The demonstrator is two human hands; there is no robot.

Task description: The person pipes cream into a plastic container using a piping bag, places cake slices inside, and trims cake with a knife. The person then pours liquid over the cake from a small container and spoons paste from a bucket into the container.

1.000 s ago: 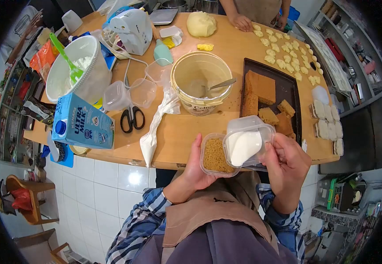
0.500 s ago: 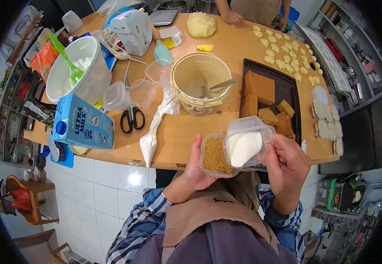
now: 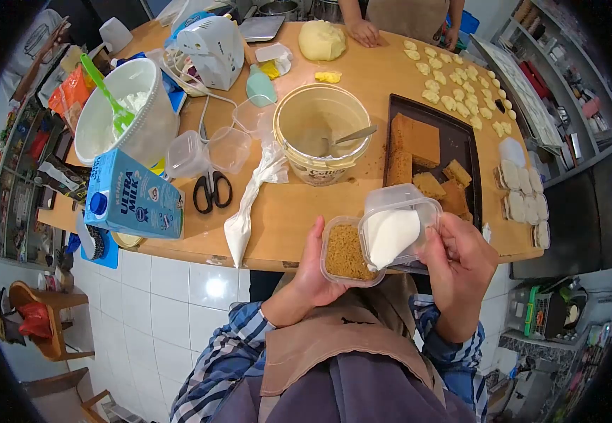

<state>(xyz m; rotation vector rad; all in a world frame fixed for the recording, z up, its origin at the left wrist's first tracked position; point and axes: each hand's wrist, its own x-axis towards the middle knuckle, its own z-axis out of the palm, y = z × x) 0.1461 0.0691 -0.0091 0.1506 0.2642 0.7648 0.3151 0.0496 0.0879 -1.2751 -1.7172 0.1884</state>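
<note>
My left hand (image 3: 314,262) is closed around a clear plastic tub (image 3: 325,242) with brown cake (image 3: 345,252) inside. In my right hand (image 3: 459,259) is a second clear plastic cup (image 3: 424,206), tilted toward the tub, its lower edge over the tub's right side. Thick white liquid (image 3: 394,236) lies along the cup's wall and reaches its lip. Beyond my hands stands a large cream-coloured bucket (image 3: 323,174) with a metal utensil (image 3: 357,135) in it. A filled piping bag (image 3: 244,218) lies left of my left hand. The dark baking tray (image 3: 472,158) holds cut brown cake (image 3: 419,141).
On the left are a blue milk carton (image 3: 137,197), black-handled scissors (image 3: 212,192), a white bowl (image 3: 154,106) with a green spatula and a mixer (image 3: 211,53). Dough (image 3: 322,40), shaped dough pieces (image 3: 454,84) and filled cups (image 3: 524,190) sit farther off. Another person's hand (image 3: 364,32) rests at the far edge.
The white liquid has slid down to the tilted cup's lip, at the tub's edge. Both hands stay nearly in place. The other person's hand has shifted slightly left.
</note>
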